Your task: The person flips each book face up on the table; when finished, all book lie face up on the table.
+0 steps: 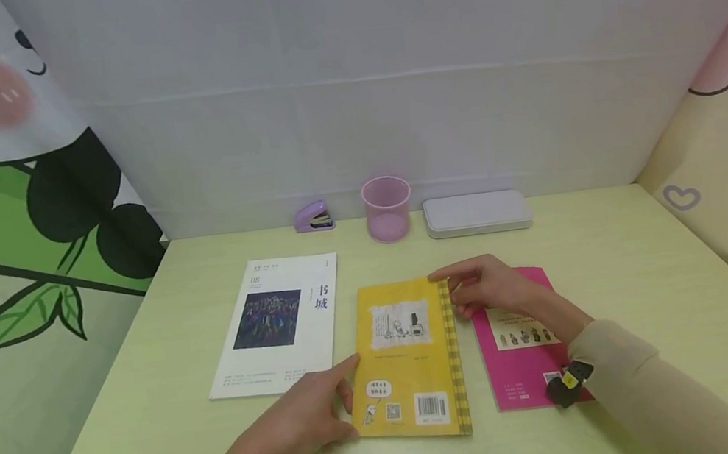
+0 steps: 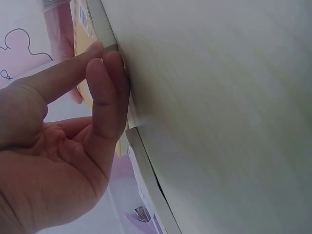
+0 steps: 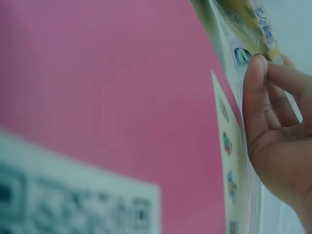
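Paperback, yellow book (image 1: 408, 359), back cover up with barcode at the near edge, lying flat at the middle of the pale green table (image 1: 604, 231), between a white magazine (image 1: 277, 325) on the left and a pink book (image 1: 516, 348) on the right. Left hand (image 1: 304, 414): fingers fairly straight, thumb and fingertips (image 2: 105, 73) pressed against the book's near-left edge, gripping nothing. Right hand (image 1: 486, 286): fingers curled, pinching the far-right corner by the checked spine strip; the right wrist view shows that corner lifted slightly over the pink cover. Handling, as judged: light, thin, flexible; glossy cover probably slippery against the smooth tabletop; a one-corner lift would let it sag and bend, so the firm spine side or both long edges look like the better hold. Far edge of table, well apart from the books: lilac stapler (image 1: 313, 217), translucent pink cup (image 1: 387, 207), flat grey case (image 1: 477, 213). White partition behind; printed curtain at left.
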A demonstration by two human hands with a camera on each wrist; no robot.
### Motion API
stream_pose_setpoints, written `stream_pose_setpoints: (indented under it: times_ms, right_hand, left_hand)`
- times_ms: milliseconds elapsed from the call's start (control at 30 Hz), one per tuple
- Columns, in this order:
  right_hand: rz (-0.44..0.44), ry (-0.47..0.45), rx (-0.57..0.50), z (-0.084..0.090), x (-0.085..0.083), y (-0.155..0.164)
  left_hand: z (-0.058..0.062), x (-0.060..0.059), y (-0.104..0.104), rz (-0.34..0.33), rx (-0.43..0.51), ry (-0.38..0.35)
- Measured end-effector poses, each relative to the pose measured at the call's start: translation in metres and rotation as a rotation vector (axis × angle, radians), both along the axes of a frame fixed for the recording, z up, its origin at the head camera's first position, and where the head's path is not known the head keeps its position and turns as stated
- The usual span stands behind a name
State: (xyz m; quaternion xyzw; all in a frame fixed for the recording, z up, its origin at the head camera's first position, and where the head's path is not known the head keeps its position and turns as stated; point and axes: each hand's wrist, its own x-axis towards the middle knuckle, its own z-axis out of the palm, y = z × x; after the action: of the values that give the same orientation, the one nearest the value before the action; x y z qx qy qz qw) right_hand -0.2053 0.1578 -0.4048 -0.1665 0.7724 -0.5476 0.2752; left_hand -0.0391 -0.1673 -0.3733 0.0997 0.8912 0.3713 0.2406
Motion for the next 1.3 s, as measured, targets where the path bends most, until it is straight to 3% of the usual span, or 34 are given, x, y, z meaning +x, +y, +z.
stream_pose_setpoints:
  times_ms: [400, 700, 1100, 1300]
  right_hand:
    - [0.067, 0.021, 0.011, 0.004, -0.001, 0.001]
    - [0.077, 0.043, 0.036, 0.01, 0.0, 0.005]
    - [0.066, 0.09, 0.073, 0.013, 0.003, 0.006]
    - [0.062, 0.086, 0.069, 0.012, 0.004, 0.007]
  left_hand:
    - [0.001, -0.002, -0.002, 0.001, 0.003, 0.008]
    - [0.002, -0.003, 0.005, -0.014, -0.146, 0.069]
    - [0.004, 0.004, 0.012, 0.032, -0.194, 0.088]
    - [0.005, 0.007, 0.015, 0.024, -0.253, 0.093]
